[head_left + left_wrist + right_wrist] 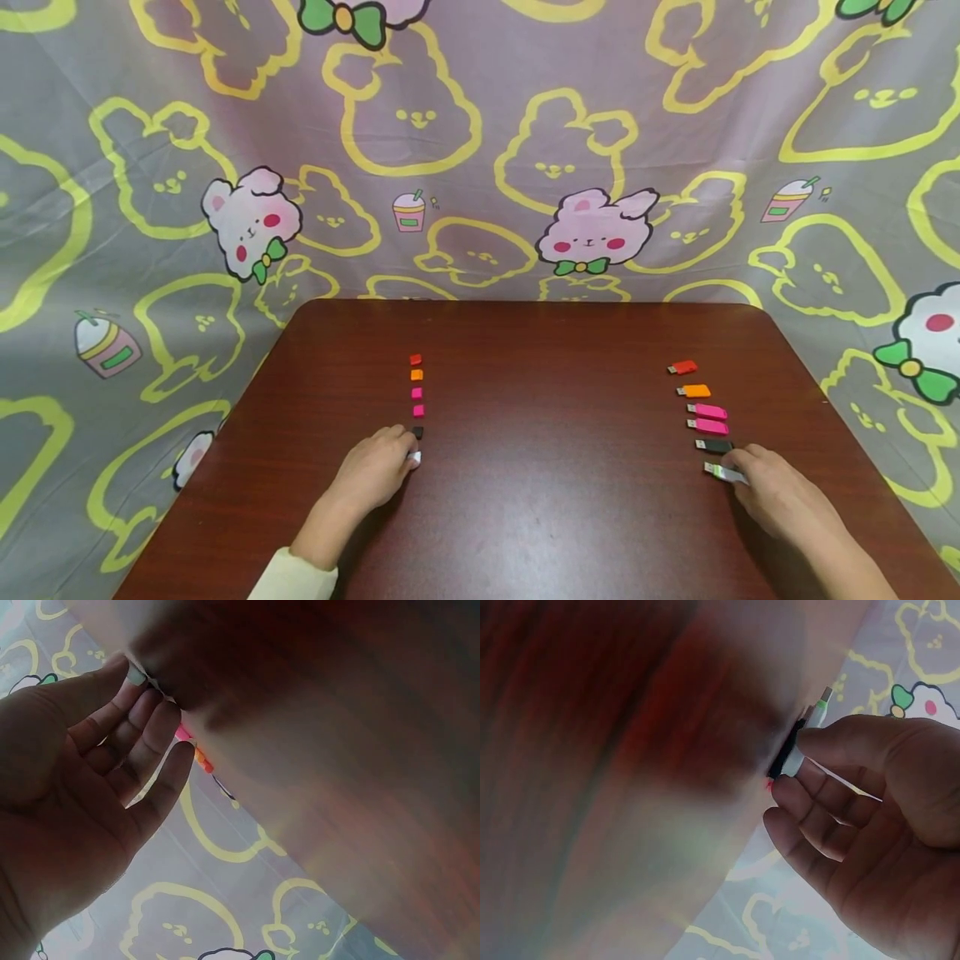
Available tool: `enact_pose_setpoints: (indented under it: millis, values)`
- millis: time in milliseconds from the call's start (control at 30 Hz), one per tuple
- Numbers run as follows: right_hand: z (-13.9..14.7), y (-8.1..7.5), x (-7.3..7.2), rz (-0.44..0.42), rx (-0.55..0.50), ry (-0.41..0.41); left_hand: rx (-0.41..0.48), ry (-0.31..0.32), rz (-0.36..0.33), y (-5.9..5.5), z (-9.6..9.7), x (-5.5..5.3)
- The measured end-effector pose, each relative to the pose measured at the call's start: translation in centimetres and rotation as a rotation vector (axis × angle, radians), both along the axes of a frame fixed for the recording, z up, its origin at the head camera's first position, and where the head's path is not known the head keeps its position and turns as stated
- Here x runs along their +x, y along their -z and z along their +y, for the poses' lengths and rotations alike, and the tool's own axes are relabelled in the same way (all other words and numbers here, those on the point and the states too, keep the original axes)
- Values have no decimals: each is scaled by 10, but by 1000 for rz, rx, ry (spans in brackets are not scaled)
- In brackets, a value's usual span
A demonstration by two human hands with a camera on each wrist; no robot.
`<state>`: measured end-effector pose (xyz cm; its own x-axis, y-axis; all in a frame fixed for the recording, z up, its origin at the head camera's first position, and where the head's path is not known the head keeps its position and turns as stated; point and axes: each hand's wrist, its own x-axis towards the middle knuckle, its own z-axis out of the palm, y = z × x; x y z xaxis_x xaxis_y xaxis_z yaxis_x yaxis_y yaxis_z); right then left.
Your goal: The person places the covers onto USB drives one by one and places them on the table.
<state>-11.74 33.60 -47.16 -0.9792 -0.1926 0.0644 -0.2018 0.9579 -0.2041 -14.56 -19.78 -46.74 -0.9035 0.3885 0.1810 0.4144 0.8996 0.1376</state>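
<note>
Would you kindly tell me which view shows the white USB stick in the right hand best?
The head view: the white USB stick lies whole on the table, plug bare, its body gripped by the right hand. The right wrist view shows it close but blurred, partly behind the thumb. The left wrist view does not show it.

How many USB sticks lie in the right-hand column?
6, in one column from far to near: red, orange, pink, pink, black, white, pinched by the right hand.
</note>
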Motion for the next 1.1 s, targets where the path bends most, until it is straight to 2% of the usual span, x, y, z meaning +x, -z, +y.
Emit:
enact_pose_setpoints:
  millis: [133, 367, 467, 700, 967, 1100]
  values:
    - [-2, 0, 4, 48, -21, -22, 13, -5, -3, -1, 3, 0]
    - [-8, 0, 7, 182, -41, -86, 28, 0, -20, -3, 8, 0]
    - [-11, -1, 6, 186, -42, -90, 31, 16, -23, -4, 11, 0]
    - [-22, -6, 4, 134, -57, -83, 38, 67, 7, -6, 19, -2]
    - [-33, -10, 4, 177, -46, -109, 27, 143, 65, -7, 29, -3]
    - [-40, -13, 4, 145, -51, -100, 19, 163, 84, -7, 35, -2]
